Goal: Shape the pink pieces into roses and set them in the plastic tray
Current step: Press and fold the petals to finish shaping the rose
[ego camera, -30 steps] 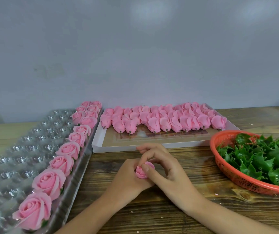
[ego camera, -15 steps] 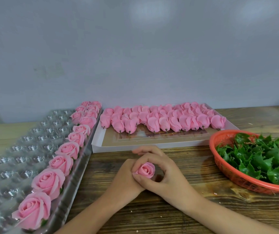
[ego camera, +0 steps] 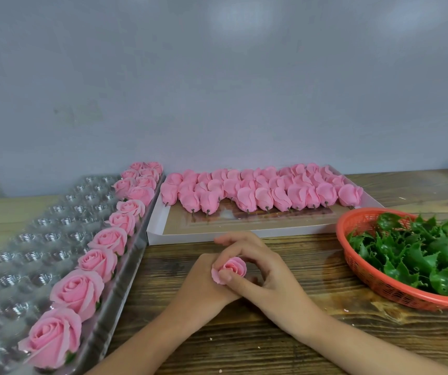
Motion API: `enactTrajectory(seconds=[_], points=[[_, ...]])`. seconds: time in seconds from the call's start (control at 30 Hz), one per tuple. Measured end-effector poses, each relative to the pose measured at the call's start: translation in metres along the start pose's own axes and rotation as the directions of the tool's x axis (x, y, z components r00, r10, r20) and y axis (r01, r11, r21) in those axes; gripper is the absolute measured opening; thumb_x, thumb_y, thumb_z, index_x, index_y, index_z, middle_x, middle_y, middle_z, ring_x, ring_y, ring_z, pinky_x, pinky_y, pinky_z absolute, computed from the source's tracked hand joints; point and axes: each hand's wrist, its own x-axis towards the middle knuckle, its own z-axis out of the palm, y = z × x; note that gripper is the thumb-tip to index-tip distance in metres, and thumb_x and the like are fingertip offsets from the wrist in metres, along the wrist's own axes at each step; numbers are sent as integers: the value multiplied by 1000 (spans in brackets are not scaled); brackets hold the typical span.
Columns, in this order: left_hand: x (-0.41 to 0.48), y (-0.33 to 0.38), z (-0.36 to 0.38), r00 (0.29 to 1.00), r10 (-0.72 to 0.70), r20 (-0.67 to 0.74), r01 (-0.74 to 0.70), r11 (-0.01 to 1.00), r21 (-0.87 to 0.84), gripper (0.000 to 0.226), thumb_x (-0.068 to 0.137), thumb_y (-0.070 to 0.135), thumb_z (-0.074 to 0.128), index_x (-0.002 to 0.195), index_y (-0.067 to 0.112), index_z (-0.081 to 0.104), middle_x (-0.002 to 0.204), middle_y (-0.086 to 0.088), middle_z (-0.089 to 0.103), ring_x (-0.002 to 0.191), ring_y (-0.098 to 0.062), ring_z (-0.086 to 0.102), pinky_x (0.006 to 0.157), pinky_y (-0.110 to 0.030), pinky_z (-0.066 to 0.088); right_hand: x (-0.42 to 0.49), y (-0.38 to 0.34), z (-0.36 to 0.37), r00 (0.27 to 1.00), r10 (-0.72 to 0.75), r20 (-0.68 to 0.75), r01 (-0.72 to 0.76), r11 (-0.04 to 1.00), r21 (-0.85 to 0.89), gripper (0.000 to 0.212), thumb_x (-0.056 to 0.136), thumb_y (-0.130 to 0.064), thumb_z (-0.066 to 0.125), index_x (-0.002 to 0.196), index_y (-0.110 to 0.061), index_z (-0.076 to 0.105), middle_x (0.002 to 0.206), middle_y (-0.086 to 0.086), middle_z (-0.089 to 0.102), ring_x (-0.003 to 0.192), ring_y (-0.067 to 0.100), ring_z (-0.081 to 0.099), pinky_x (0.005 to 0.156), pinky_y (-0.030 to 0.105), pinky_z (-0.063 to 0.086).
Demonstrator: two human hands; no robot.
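Wooden table [ego camera: 244,334] before a grey wall [ego camera: 217,77]. At centre, left hand [ego camera: 203,282] and right hand [ego camera: 274,277] curl their fingers round one pink rose [ego camera: 233,266]. Its axis is roughly upright, bloom facing up toward the camera, base hidden. The right thumb presses an outer petal. Plastic tray [ego camera: 22,239] lies to the left.

Light: bright, even and soft; pale patches high on the wall [ego camera: 233,17].
Glare: glints across the plastic tray [ego camera: 36,239].
Edges: bench [ego camera: 298,347] line bows; near left corner blurred.

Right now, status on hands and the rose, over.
Both left hand and right hand grip one small pink rose, right thumb on outer petal. Not yet in plastic tray. Path to tray clear.
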Motion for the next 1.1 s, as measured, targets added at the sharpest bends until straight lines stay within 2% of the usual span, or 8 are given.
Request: enactTrajectory(seconds=[0.1, 0.2, 0.4, 0.53, 0.67, 0.77, 0.87, 1.1], points=[[1, 2, -1, 999, 22, 35, -24, 997, 77, 31, 81, 20, 73, 72, 34, 48, 71, 17, 52, 69, 20, 52, 61, 2, 37, 0, 3, 1, 1000, 1, 15, -1, 999, -41, 10, 89, -19, 72, 96, -25, 70, 118, -18, 57, 129, 9, 49, 99, 11, 36], [-1, -3, -4, 998, -59, -19, 57, 996, -71, 42, 76, 7, 76, 88, 33, 45, 82, 20, 53, 72, 8, 55, 61, 0, 41, 1, 5, 1, 1000, 11, 17, -10, 999, -42, 18, 86, -20, 75, 102, -25, 69, 118, -17, 58, 129, 10, 50, 101, 18, 40], [1, 11, -9, 986, 146, 79, -144, 989, -26, 19, 84, 23, 70, 78, 39, 63, 82, 20, 68, 87, 11, 60, 75, -3, 42, 2, 3, -1, 998, 56, 11, -57, 997, 55, 28, 81, -43, 72, 108, -41, 65, 129, -17, 57, 124, 14, 55, 105, 40, 44], [-1, 11, -10, 990, 126, 65, -121, 990, -69, 21, 84, 20, 71, 78, 38, 64, 79, 31, 66, 84, 11, 61, 71, -2, 42, 3, 5, 0, 998, 68, -3, -67, 992, 104, 16, 89, -36, 68, 105, -35, 69, 125, -16, 60, 123, 12, 56, 104, 32, 45], [-2, 12, -12, 997, 62, 39, -52, 974, -220, 14, 81, 19, 73, 82, 32, 70, 85, 14, 71, 85, -1, 66, 73, -9, 49, 4, 10, -1, 995, 101, 11, -102, 980, 172, 26, 89, -12, 69, 114, -17, 66, 125, -5, 62, 118, 15, 60, 99, 30, 48], [-2, 12, -12, 1000, 21, 22, -15, 970, -244, 10, 82, 21, 72, 78, 30, 69, 77, 12, 71, 79, -1, 66, 70, -10, 49, 4, 9, -3, 991, 130, 28, -133, 963, 235, 33, 85, -12, 68, 118, -13, 63, 123, -3, 64, 116, 18, 61, 95, 26, 49], [-3, 14, -11, 999, 33, 15, -31, 987, -159, 32, 83, 13, 71, 60, 34, 63, 63, 22, 65, 69, 7, 62, 65, -3, 43, 4, 7, -3, 987, 157, 30, -159, 954, 253, 33, 87, -23, 71, 119, -19, 63, 120, -6, 66, 116, 13, 61, 94, 24, 49], [-2, 14, -11, 1000, -13, -7, 12, 981, -193, 9, 80, 24, 74, 77, 28, 67, 77, 12, 69, 79, -2, 65, 71, -12, 49, 4, 7, -2, 992, 120, 50, -129, 958, 258, 29, 91, -9, 66, 119, -11, 61, 118, 2, 67, 114, 16, 62, 91, 22, 49]])
